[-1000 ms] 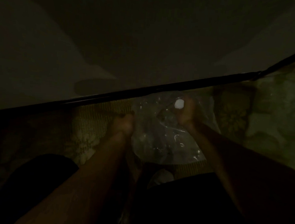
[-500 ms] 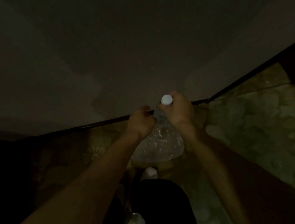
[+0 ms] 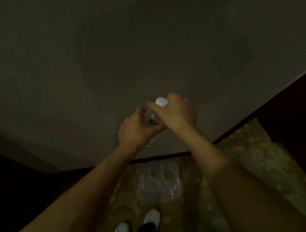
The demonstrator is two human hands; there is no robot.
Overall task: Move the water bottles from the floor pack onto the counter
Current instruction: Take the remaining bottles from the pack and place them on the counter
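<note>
Both hands on one clear water bottle, held up in front of a large plain grey surface that I take to be the counter, though the light is too poor to be sure. Right hand curls around the neck just under the white cap; left hand wraps the body lower down, fingers closed on it. Bottle sits roughly upright, tilted a little; most of it is hidden behind the hands. Below, on the patterned floor, the plastic pack lies close to the dark edge strip of the grey surface; I cannot tell whether any bottles remain inside. White shoes stand just behind the pack. My reading: carry phase, bottle not yet set down. Risks I note: dim light makes the landing spot hard to judge, so the base could catch the edge or land tilted and tip; a thin-walled bottle may buckle under a tight grip and slip; stepping forward could kick the pack.
</note>
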